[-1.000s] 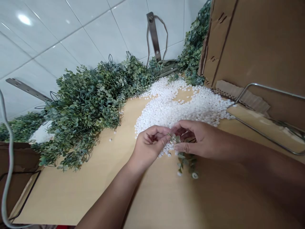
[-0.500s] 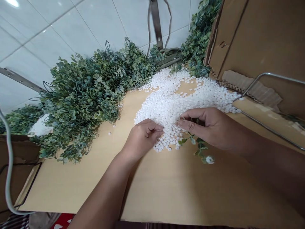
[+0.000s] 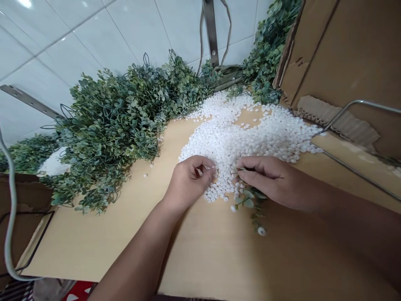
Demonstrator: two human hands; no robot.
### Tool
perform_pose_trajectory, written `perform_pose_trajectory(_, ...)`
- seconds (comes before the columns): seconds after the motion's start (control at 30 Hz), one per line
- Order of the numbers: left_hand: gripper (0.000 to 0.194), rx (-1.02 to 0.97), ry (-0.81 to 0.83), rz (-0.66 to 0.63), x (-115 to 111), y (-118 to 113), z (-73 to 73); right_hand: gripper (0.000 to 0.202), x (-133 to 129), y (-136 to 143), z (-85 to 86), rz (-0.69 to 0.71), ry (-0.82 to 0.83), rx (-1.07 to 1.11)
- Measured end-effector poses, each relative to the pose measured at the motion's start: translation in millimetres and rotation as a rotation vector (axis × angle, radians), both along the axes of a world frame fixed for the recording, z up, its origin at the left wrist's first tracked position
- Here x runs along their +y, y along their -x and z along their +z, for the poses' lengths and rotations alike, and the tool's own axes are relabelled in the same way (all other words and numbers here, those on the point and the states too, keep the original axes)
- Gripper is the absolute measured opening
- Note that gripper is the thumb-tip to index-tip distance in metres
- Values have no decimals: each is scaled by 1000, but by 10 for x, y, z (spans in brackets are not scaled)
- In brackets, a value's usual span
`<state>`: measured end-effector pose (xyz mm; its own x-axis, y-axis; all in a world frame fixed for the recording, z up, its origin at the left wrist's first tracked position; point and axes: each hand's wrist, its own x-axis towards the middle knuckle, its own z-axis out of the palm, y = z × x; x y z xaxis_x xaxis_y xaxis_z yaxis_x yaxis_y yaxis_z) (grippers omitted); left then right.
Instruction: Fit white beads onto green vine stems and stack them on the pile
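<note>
My right hand (image 3: 266, 177) pinches an artificial leaf sprig (image 3: 249, 200) between thumb and forefinger. Its green leaves hang below the fingers, and a small white bead sits at the lower tip. Thumb and forefinger of my left hand (image 3: 191, 179) are pressed together at the near edge of the white bead pile (image 3: 225, 142). A speck of white shows at those fingertips, seemingly one bead. Both hands are low over the pile, a short gap between them.
A large heap of artificial greenery (image 3: 119, 121) lies to the left against the tiled wall (image 3: 131, 29). More greenery (image 3: 271, 46) stands at the back right beside a cardboard box (image 3: 351, 50). A bent metal rod (image 3: 357, 101) juts in from the right. The board (image 3: 138, 234) lies underneath.
My right hand has moved slightly down, and the hanging sprig has swung left and lower. My left hand stays nearly in place, still pinched. The view has shifted a little.
</note>
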<state>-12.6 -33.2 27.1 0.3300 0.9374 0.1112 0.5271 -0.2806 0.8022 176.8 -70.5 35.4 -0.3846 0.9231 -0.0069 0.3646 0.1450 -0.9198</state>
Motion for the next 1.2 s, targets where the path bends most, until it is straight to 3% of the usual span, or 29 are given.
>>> perform_pose_trajectory(0.17, 18, -426, 331, 32, -47, -80, 36, 23, -10, 60, -18, -15, -14, -56)
perform_pose_trajectory(0.4, 14, -612, 507, -56, -115, -143, 98, 20, -23, 112, -19, -105, -30, -26)
perform_pose_trajectory(0.73, 18, -607, 487, -62, -118, -141, 71, 19, -69, 145, 42, -184, -142, -15)
perform_pose_trajectory(1.2, 15, -628, 538, -46, -113, -149, 56, 20, -78, 143, 31, -223, -160, -52)
